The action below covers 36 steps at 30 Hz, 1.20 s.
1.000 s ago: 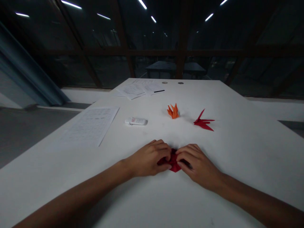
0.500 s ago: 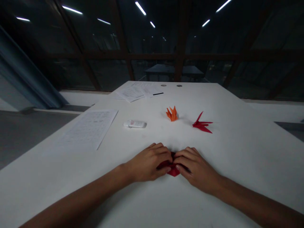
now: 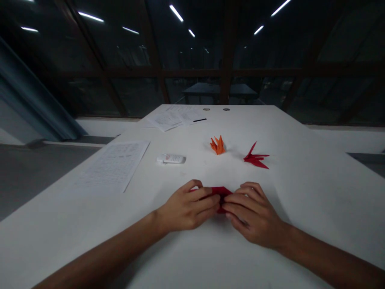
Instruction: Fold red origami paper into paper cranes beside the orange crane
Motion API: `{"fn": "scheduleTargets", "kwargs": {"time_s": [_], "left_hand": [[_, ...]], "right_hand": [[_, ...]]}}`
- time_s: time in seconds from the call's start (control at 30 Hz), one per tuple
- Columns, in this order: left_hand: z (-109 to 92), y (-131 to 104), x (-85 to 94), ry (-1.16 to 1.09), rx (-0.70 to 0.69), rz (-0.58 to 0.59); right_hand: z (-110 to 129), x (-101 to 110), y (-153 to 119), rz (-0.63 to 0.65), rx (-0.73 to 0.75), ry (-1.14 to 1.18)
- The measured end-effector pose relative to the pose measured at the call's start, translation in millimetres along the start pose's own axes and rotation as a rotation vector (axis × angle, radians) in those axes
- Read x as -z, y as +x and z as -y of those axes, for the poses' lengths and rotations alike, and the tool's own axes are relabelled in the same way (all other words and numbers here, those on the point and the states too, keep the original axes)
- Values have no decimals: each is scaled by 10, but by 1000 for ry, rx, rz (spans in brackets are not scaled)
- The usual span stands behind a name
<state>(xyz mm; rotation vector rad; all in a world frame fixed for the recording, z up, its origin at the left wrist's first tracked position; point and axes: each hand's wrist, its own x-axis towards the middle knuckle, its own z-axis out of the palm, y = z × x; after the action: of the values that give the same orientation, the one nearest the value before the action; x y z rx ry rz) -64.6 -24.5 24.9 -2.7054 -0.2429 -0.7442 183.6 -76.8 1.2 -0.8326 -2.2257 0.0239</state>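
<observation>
In the head view, the left hand [image 3: 189, 208] and right hand [image 3: 259, 216] both pinch a small folded piece of dark-red paper [image 3: 221, 190] between their fingers, well short of the white counter's [image 3: 306, 192] far edge. The step seems to be working a fold, calling for a steady two-handed pinch. Compared with half a second ago, more of the paper's far edge shows beyond the left fingers.

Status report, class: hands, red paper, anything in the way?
Left hand, right hand holding red paper. Paper partly covered. Orange origami, red origami beyond, not blocking.
</observation>
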Motion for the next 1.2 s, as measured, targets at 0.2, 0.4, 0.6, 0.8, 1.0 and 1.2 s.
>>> {"fn": "scheduleTargets", "kwargs": {"time_s": [0.2, 0.4, 0.6, 0.8, 1.0, 1.2], "left_hand": [[-8, -52, 102, 162, -139, -183], [-6, -187, 7, 164, -147, -217], [-16, -114, 29, 187, -201, -239], [-29, -32, 94, 147, -222, -242], [-96, -71, 109, 120, -172, -261], [-130, -2, 84, 120, -149, -234]], "right_hand": [[-75, 126, 161, -52, -669, 507], [-70, 101, 210, 207, -943, 1353], [-6, 23, 177, 229, -1053, 1602], [-13, 32, 194, 142, -1095, 1572], [54, 54, 172, 136, -887, 1361], [140, 48, 200, 84, -769, 1181]]}}
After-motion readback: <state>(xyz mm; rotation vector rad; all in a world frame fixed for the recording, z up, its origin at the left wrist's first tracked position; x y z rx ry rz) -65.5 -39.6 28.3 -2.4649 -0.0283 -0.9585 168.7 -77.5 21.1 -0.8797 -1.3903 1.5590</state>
